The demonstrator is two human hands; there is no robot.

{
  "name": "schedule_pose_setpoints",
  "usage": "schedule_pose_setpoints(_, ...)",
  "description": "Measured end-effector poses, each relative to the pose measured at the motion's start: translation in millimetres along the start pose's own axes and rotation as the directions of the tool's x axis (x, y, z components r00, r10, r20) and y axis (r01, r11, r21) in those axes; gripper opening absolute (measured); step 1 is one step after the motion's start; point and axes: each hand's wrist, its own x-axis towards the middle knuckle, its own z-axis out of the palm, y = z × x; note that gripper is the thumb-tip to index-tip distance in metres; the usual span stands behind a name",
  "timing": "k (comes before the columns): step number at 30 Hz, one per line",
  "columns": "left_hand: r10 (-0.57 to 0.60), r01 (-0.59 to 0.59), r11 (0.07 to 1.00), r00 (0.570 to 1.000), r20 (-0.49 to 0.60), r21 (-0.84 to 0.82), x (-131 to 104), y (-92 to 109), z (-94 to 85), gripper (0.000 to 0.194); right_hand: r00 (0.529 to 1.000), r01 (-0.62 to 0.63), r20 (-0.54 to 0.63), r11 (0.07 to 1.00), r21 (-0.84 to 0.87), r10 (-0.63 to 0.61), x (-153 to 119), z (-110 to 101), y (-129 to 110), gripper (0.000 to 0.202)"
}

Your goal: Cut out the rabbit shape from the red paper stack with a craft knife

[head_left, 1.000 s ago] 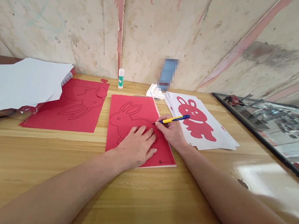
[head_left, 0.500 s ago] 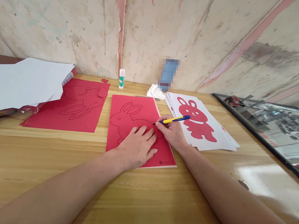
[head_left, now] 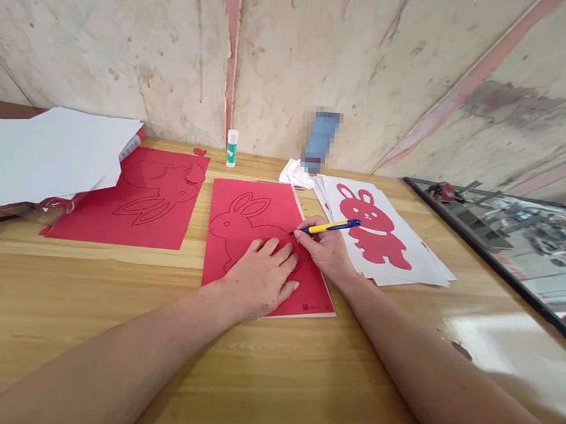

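A red paper sheet [head_left: 222, 259] with a black rabbit outline lies in front of me, on top of a pale-edged layer. My left hand [head_left: 264, 278] rests flat on its lower middle, fingers spread, covering part of the rabbit's body. In my right hand [head_left: 326, 246] is a slim yellow and blue pen-shaped tool [head_left: 332, 226], pinched near its tip. That tip meets the paper at the rabbit's back line, just above my left fingertips; whether it is a nib or a blade is too small to tell.
On the left lies another red rabbit sheet [head_left: 167, 230], partly under white papers [head_left: 51, 159]. A glue stick [head_left: 232, 149] stands by the wall. Crumpled white tissue [head_left: 295, 172] and a blurred blue object [head_left: 322, 137] are behind. White sheets bearing a red rabbit cutout [head_left: 377, 234] lie right, near a black-framed panel [head_left: 491, 250].
The view has shifted very slightly. Both hands keep nearly the same place on the paper, and the tool's tip shows no clear movement.
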Motion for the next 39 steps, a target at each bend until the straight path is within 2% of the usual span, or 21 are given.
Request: schedule_pose_setpoints(39,0.005,-0.005,1.000,1.000,-0.012,0.002,-0.5,-0.3,0.9,0.043,1.000,-0.003,0.024,1.000,0.001,0.003,3.2,1.8,3.6,0.018)
